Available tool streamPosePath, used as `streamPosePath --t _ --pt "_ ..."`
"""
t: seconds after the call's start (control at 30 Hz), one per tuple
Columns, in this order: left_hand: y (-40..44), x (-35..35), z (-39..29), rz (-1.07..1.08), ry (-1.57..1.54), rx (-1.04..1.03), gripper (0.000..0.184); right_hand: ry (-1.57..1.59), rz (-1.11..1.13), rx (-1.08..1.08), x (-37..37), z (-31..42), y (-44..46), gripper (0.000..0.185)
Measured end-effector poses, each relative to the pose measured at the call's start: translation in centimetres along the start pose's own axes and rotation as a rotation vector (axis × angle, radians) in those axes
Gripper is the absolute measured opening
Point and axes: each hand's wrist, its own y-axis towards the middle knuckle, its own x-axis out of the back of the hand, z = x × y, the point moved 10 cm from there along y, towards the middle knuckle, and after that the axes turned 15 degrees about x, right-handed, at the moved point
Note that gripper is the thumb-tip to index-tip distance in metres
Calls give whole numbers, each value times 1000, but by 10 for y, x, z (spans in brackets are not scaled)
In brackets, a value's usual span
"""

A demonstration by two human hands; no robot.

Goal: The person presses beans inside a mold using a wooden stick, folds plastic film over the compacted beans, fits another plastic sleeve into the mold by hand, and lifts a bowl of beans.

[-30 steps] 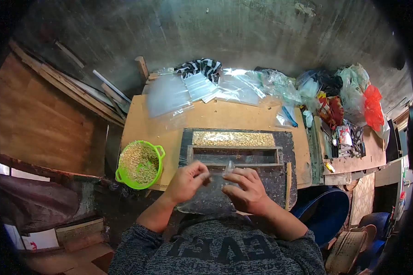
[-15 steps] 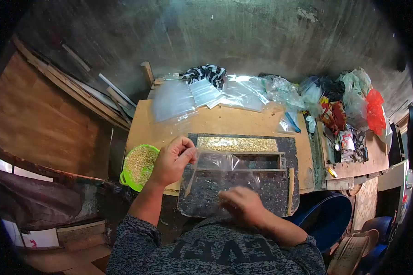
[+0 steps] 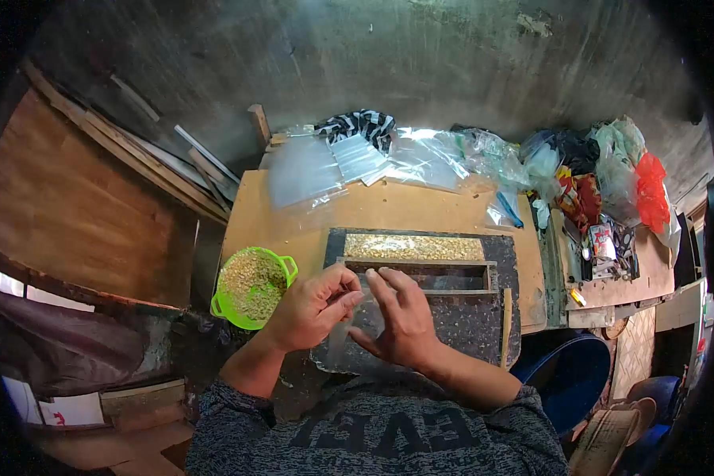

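Observation:
My left hand (image 3: 313,309) is closed in a pinch on a thin clear plastic sheet (image 3: 338,343), which is hard to see between the hands. My right hand (image 3: 404,321) is just to the right, its fingers and thumb spread, close to the sheet. Whether it touches the plastic I cannot tell. Beyond the fingers, a rectangular wooden frame (image 3: 490,277) lies on a dark speckled board (image 3: 468,333). Along the far side of the frame is a flat, shiny strip of pale grains (image 3: 412,247).
Left of the board stands a green basket (image 3: 251,324) of pale grains. A wooden stick (image 3: 507,329) lies on the board's right side. Clear plastic sheets (image 3: 301,170) and several bags (image 3: 559,151) line the back. A blue barrel (image 3: 567,381) stands at right.
My left hand has come lower, nearer my body. My right hand has risen beside it and its fingers have spread. The plastic sheet now shows less, between the hands.

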Motion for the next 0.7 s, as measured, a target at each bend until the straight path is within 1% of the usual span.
streamPosePath --t 0.07,0.1,0.13,0.2,0.23,0.27,0.3,0.33,0.4,0.43,0.47,0.53,0.57,0.6,0.67,0.7 --pt "-2 -2 2 2 -2 7 4 -90 -50 35 -8 0 -3 72" --pt "-3 -1 2 1 -3 8 4 -156 -80 65 -10 -6 -5 64" --pt "-5 0 4 12 -10 20 4 -155 -79 67 -9 -11 -8 64" --pt "-7 6 7 19 -16 31 4 -185 13 -9 -7 -29 -15 54" --pt "-9 16 11 -28 -47 41 4 -190 2 -68 6 -33 -14 44" --pt "-11 27 16 -75 -79 51 3 -189 4 -65 13 -39 -21 44" --pt "-12 39 23 -128 -87 83 4 -145 54 -168 16 -58 -34 42" --pt "-12 46 27 -130 -89 84 4 -101 104 -272 20 -76 -47 41" --pt "-10 70 43 -251 15 151 7 -54 124 -335 35 -101 -62 34" --pt "-5 80 52 -269 29 129 8 0 199 -413 39 -116 -72 31" --pt "1 87 62 -268 29 129 8 52 342 -525 40 -130 -81 29" --pt "13 103 72 -340 138 96 8 98 324 -465 56 -141 -76 29" --pt "20 109 72 -397 200 72 9 49 315 -525 67 -149 -74 26" --pt "26 110 65 -393 199 70 9 -2 305 -584 80 -155 -69 23" --pt "21 114 27 -572 380 -89 8 -109 75 -460 108 -157 -54 20" --pt "21 112 22 -568 378 -91 8 -170 -76 -391 128 -142 -42 20"
